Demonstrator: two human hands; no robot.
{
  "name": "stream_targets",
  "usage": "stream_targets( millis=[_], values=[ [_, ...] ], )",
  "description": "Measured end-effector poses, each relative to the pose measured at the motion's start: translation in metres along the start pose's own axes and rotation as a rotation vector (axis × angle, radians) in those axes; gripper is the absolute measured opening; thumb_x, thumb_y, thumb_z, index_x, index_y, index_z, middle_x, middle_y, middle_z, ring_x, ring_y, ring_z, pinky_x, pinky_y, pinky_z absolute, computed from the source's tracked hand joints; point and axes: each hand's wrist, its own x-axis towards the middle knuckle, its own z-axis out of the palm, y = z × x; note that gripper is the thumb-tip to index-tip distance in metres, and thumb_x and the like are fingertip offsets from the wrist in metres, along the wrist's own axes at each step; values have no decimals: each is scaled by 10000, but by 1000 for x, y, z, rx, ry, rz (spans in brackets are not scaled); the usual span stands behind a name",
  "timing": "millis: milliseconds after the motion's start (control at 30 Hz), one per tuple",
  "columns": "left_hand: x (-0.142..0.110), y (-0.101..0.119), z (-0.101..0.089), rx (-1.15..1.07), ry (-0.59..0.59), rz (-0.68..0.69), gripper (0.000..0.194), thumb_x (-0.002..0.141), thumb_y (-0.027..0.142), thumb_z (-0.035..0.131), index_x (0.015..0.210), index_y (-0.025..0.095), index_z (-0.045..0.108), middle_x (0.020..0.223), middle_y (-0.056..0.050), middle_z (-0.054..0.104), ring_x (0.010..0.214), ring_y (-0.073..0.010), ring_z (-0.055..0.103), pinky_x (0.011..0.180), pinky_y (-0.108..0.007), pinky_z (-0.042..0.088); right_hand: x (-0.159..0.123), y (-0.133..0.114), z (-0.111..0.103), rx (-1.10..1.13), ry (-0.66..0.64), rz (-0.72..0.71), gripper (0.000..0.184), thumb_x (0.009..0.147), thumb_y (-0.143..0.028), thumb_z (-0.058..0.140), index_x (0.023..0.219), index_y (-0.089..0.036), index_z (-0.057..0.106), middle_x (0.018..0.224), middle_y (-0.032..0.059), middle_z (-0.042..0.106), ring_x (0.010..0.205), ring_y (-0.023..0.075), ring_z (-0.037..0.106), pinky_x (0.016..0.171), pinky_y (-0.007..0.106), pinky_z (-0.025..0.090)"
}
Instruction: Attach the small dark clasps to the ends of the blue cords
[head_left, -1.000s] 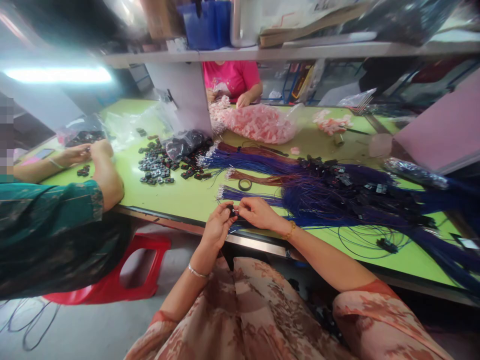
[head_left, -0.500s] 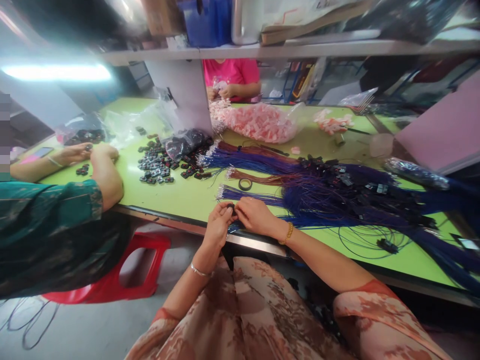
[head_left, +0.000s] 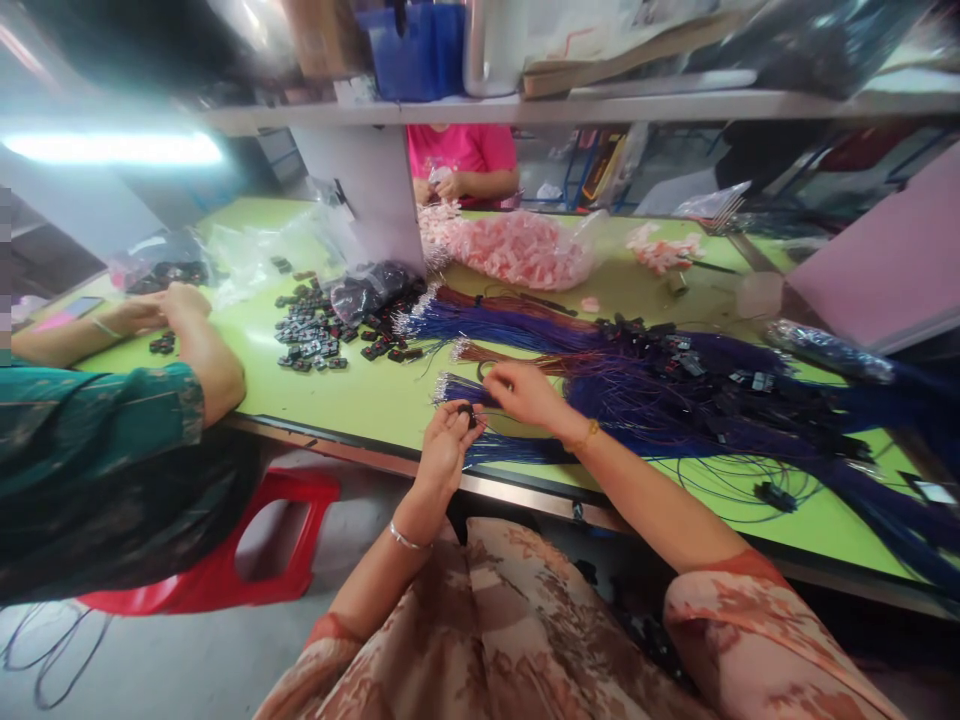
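My left hand (head_left: 447, 445) sits at the near edge of the green table (head_left: 352, 395), fingers curled around a small black connector (head_left: 466, 411). My right hand (head_left: 525, 393) is a little farther in, over a bundle of blue wires (head_left: 457, 388), its fingertips pinched at the wire ends. A round tape ring lies just behind that hand, partly hidden by it. More blue and red-brown wire bundles (head_left: 525, 325) fan out to the right.
A heap of small black connectors (head_left: 315, 325) lies left of the wires. A co-worker's arms (head_left: 202, 345) rest on the table at left, above a red stool (head_left: 225, 560). Across the table a person in pink (head_left: 461, 160) handles pink parts (head_left: 525, 250). A shelf (head_left: 570, 100) runs overhead.
My right hand left the left hand and reached forward onto the blue wire ends. My left hand kept the black connector and stayed near the table edge.
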Motion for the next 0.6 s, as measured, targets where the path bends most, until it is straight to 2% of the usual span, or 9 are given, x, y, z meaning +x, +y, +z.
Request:
stream_targets(
  millis=[100,167,333,467,600],
  values=[
    [6,-3,-1,-15,-3,-18,289,690,249,725,899,159,547,907,-50,670,803,-130,647,913,-376,485,28,32,-5,-182,17,273,244,902,-276,455,933,-160,667,946,106,678,823,189,588,698,268,372],
    [7,-6,-2,-18,3,-32,289,680,244,733,889,157,552,879,-47,676,803,-132,650,915,-374,485,41,47,-1,-278,-30,374,226,867,-263,503,976,-167,677,1011,125,665,873,210,599,705,272,382],
    [6,-6,-3,-10,2,-54,281,674,235,737,880,153,565,874,-56,686,809,-138,654,910,-371,488,49,60,11,-329,-88,353,272,896,-244,433,1003,-171,672,1025,133,661,913,227,609,739,290,403],
    [5,-4,-4,-8,-7,-65,279,680,230,738,886,152,566,877,-58,685,811,-140,654,919,-382,484,48,60,10,-342,-116,321,280,905,-232,399,1005,-159,650,1026,143,665,902,245,618,746,309,407],
    [6,-6,-4,-20,-11,-68,285,679,239,741,886,153,566,878,-57,683,817,-145,654,936,-397,476,49,62,5,-392,-66,342,254,873,-189,440,1054,-118,603,1038,178,655,900,255,618,745,305,401]
  ],
)
